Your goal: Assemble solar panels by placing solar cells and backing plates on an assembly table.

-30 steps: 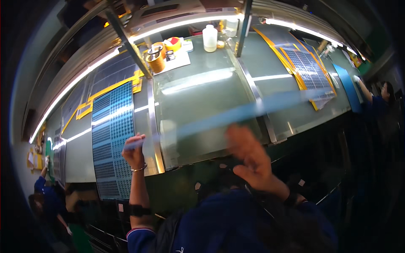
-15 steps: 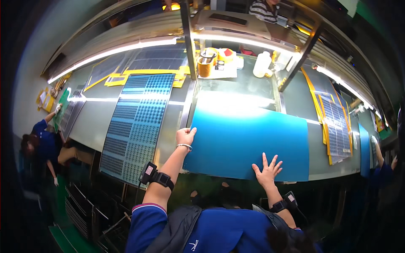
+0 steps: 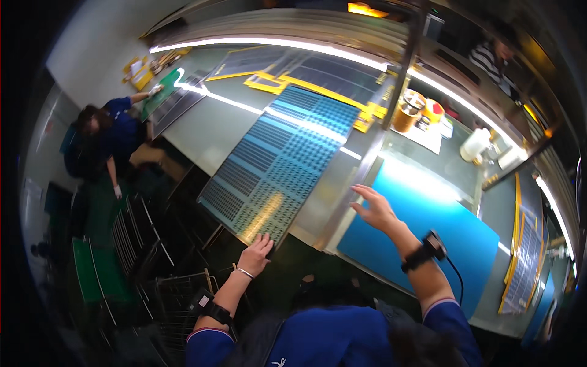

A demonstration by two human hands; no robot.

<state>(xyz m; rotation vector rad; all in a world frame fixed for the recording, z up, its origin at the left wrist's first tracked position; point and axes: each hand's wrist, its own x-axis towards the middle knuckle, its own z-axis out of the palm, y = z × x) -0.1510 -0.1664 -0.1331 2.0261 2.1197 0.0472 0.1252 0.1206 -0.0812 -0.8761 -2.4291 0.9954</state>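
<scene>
A dark panel with a dense blue-green pattern [image 3: 278,159] lies slanted on the bench, its near end at the bench's front edge. My left hand [image 3: 255,255] rests at its near right corner, fingers stretched over the edge; the thumb is hidden. My right hand [image 3: 376,209] is held up by the left edge of a plain blue sheet [image 3: 422,238], fingers apart and nothing in them. That sheet lies flat on the bench to the right of the patterned panel.
Yellow-edged sheets [image 3: 333,82] lie behind the panel, others [image 3: 524,257] at far right. Beyond the blue sheet stand a brown tape roll [image 3: 408,113] and a white bottle [image 3: 475,145]. A metal post [image 3: 408,58] rises between. A co-worker [image 3: 113,125] is at left, near wire racks [image 3: 137,226].
My view has turned left. My left hand has left the blue sheet's left edge and reached the patterned panel's near corner. My right hand has lifted off the sheet's front and moved left.
</scene>
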